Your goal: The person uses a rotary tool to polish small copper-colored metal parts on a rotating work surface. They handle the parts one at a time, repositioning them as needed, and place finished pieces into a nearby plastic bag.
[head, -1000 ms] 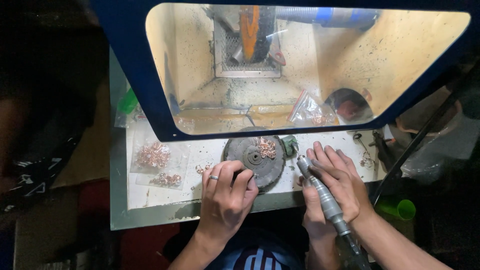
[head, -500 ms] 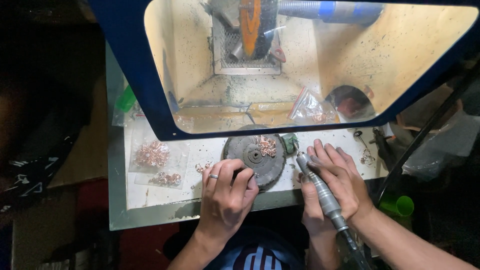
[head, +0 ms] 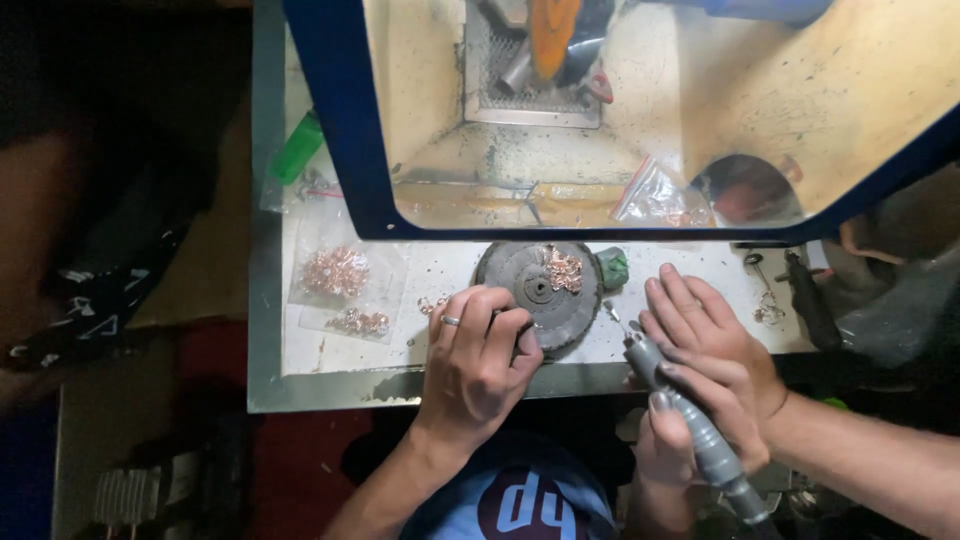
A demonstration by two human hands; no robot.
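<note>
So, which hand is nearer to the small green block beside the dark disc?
The right. The right hand lies just right of and below the green block, holding the grey tool. The left hand rests on the disc's near edge, farther away.

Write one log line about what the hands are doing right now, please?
left hand: fingers on round dark disc | right hand: gripping grey rotary tool | copper bits: on disc

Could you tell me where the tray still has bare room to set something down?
Tray: bare along its front edge, below the bags, left of the left hand. Crowded around the disc and right hand.
</note>
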